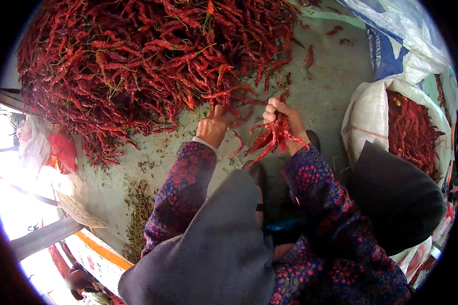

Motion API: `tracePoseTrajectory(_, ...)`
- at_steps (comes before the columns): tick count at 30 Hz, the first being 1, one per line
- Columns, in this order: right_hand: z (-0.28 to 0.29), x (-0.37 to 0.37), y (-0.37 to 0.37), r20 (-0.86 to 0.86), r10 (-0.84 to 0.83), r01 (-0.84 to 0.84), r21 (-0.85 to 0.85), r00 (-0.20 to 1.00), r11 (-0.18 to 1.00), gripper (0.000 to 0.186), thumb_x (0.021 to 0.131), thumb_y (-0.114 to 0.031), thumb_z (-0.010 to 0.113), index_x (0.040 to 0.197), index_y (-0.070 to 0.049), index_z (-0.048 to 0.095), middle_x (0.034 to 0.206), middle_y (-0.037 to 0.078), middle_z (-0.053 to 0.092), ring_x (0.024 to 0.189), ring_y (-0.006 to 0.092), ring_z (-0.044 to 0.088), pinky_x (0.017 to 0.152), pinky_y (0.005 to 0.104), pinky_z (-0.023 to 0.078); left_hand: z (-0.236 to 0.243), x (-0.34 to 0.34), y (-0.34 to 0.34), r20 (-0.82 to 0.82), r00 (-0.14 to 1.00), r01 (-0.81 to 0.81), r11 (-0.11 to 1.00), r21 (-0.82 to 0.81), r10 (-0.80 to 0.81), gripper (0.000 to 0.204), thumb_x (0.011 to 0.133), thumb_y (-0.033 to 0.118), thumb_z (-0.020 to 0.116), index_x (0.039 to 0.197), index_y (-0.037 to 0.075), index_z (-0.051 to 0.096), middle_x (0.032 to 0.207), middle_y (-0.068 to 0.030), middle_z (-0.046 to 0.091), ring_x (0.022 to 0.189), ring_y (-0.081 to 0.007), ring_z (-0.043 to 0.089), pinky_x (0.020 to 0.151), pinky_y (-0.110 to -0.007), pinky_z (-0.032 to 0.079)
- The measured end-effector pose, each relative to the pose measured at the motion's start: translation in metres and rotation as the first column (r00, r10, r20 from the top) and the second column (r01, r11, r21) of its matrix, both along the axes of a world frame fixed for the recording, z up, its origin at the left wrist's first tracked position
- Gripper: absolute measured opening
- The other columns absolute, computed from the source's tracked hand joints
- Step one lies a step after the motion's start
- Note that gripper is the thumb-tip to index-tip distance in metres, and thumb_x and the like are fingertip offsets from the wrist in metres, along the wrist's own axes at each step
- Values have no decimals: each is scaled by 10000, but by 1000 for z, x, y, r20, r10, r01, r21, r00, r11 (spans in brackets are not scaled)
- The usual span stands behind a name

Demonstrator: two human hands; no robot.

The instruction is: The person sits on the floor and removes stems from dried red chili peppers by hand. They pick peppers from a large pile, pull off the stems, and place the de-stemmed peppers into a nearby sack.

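Note:
A large heap of dried red chilies covers the far left and middle of the floor. At its near edge is my left hand, fingers bent and closed on a dried red chili; exactly how the fingertips grip it is partly hidden. Just to the right, my right hand is wrapped round a bunch of dried red chilies. The bunch hangs out of the fist toward the lower left. A few loose chilies lie between the two hands.
An open white woven sack of chilies stands at right, beside a dark rounded cloth-like shape. Blue-and-white sacking lies at the far right. Stem scraps litter the greenish floor at left, near a wooden bar.

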State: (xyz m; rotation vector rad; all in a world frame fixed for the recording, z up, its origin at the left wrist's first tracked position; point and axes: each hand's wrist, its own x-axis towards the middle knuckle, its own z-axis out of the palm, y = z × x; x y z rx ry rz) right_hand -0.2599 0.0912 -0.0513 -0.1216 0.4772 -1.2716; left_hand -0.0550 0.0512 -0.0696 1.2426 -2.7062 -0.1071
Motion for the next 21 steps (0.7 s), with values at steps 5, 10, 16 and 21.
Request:
tracePoseTrajectory(5, 8, 7, 2, -246, 71, -68, 19, 967, 997, 96, 759, -131, 599, 771, -61, 535, 680, 46, 542, 573, 112, 509, 504, 221, 397, -20, 3, 0, 47, 998, 31, 999, 28, -33, 291, 661, 45, 537, 933, 142, 578, 926, -106, 449, 794, -260, 556, 571, -347, 504)
tracePoseTrajectory(10, 45, 19, 2, -647, 36, -110, -74, 761, 991, 99, 703, -77, 604, 758, -30, 537, 786, 83, 607, 613, 122, 542, 561, 242, 434, 3, 29, 7, -123, 990, -62, 992, 105, 75, 205, 664, 73, 546, 864, 106, 576, 835, -91, 501, 708, -259, 568, 559, -355, 486)
tracePoseTrajectory(16, 22, 57, 18, -892, -453, -519, -387, -1, 762, 162, 684, -88, 596, 814, -50, 507, 828, 108, 601, 688, 255, 577, 602, 342, 452, 60, 28, 36, -162, 979, 133, 990, 41, -125, 146, 655, 51, 531, 801, 58, 531, 789, -99, 514, 668, -250, 565, 540, -349, 473)
tracePoseTrajectory(21, 21, 66, 23, -918, -387, -574, -272, -85, 772, 221, 668, -91, 606, 853, -50, 492, 730, 106, 578, 662, 308, 559, 578, 364, 446, 67, 32, 49, -254, 963, 107, 992, 64, -88, 152, 658, 33, 515, 809, 33, 501, 794, -125, 503, 664, -270, 561, 553, -360, 476)
